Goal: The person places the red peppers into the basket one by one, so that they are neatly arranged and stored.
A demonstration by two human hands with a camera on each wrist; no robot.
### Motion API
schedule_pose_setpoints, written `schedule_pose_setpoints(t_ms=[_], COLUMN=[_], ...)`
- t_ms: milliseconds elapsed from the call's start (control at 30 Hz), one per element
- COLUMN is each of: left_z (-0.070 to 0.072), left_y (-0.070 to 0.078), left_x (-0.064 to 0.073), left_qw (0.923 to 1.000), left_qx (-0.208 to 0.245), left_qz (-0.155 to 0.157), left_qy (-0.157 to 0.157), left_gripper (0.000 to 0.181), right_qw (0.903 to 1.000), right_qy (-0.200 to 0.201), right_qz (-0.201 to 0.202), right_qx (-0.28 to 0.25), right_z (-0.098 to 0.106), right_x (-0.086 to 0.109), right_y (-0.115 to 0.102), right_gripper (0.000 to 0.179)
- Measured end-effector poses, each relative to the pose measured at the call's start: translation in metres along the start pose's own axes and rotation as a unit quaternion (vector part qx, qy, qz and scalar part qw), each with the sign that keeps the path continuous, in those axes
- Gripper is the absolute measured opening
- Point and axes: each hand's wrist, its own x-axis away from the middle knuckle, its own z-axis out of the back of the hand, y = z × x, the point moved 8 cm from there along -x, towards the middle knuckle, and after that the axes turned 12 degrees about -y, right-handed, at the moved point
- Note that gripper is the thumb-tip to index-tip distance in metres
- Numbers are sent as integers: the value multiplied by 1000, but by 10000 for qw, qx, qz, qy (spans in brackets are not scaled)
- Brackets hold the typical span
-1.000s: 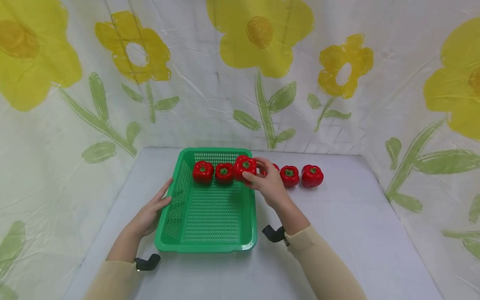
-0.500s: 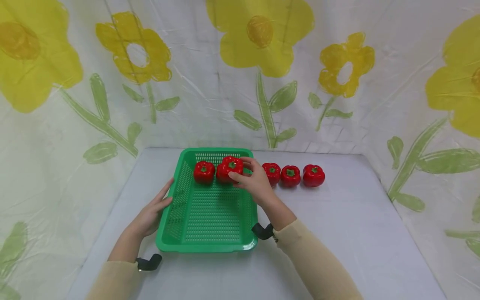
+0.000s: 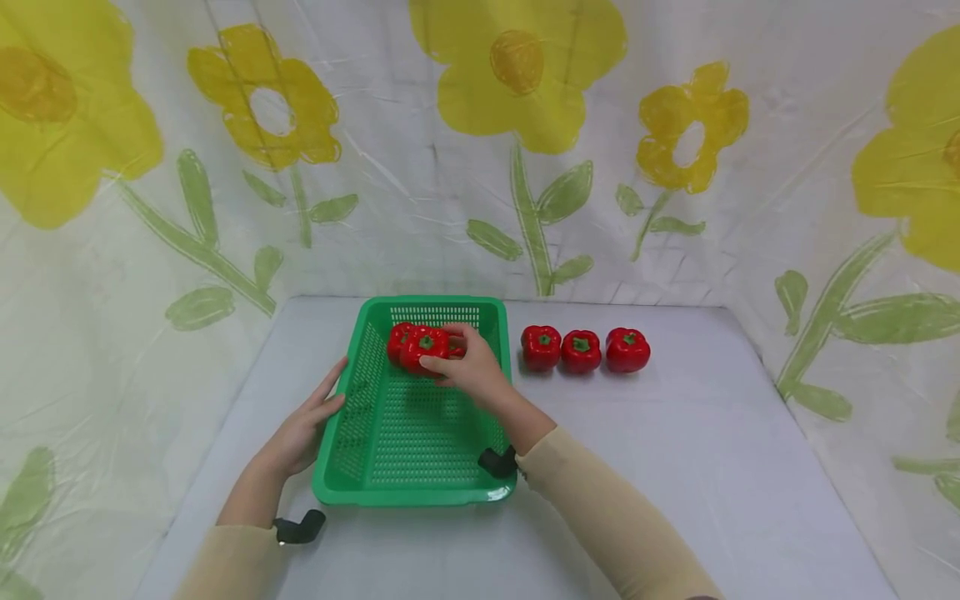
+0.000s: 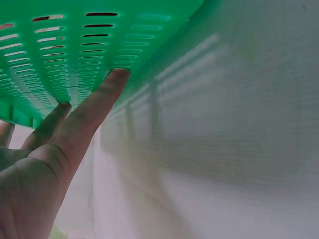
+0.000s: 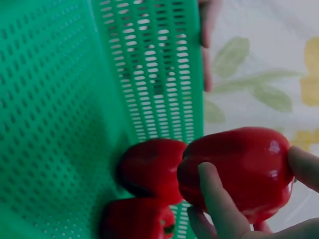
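My right hand (image 3: 477,367) grips a red bell pepper (image 5: 239,159) between thumb and fingers, over the far part of the green plastic basket (image 3: 412,498). Below the held one, two more red bell peppers lie in the basket; the right wrist view shows one pepper (image 5: 152,167) and, beside it, a second pepper (image 5: 132,221). In the head view the held pepper and the hand largely cover both. My left hand (image 3: 296,433) rests against the basket's left side, its straight fingertips touching the slotted outer wall in the left wrist view.
Right of the basket, three red bell peppers stand in a row on the white table: a near-basket pepper (image 3: 541,348), a middle pepper (image 3: 581,352) and a right-hand pepper (image 3: 627,350). A flower-printed curtain (image 3: 420,225) hangs behind and at both sides.
My right hand has carried the bell pepper leftward from the basket's right rim and lowered it over the other peppers. The left hand and basket have stayed in place.
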Motion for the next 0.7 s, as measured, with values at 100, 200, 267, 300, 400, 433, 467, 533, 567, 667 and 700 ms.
schedule_pose_setpoints(t_ms=[100,200,267,300,400,433,467,533,567,667,700], left_z=[0,0,0,0,1,1,1,1,1,1,1], left_y=[0,0,0,0,0,0,0,0,0,0,0], left_x=[0,0,-1,-1,-2,-3,-3,-3,-3,-2,-1], left_qw=[10000,10000,10000,10000,10000,10000,10000,10000,10000,10000,10000], left_qx=[-17,-29,-30,-23,-12,-7,0,-7,-24,-58,-71], left_qz=[-33,-56,-54,-52,-47,-48,-54,-47,-38,-6,6], left_qy=[12,14,4,3,-3,1,-1,0,2,-16,-10], left_gripper=[62,62,63,63,63,62,62,62,62,62,62], right_qw=[9997,9988,9980,9977,9973,9973,9974,9972,9968,9956,9953], right_qy=[-22,-47,-41,-38,-25,-19,-41,-120,-171,-314,-342], right_qz=[-94,-238,-343,-393,-484,-508,-543,-642,-711,-867,-896], right_qx=[225,423,520,553,547,528,482,378,308,174,124], right_z=[-6,-9,-10,-10,-11,-11,-11,-13,-14,-19,-21], right_x=[-3,-6,-8,-9,-12,-13,-15,-17,-18,-21,-23], right_y=[6,14,18,19,22,23,24,27,29,35,36], right_gripper=[65,65,66,67,67,67,67,66,66,66,66])
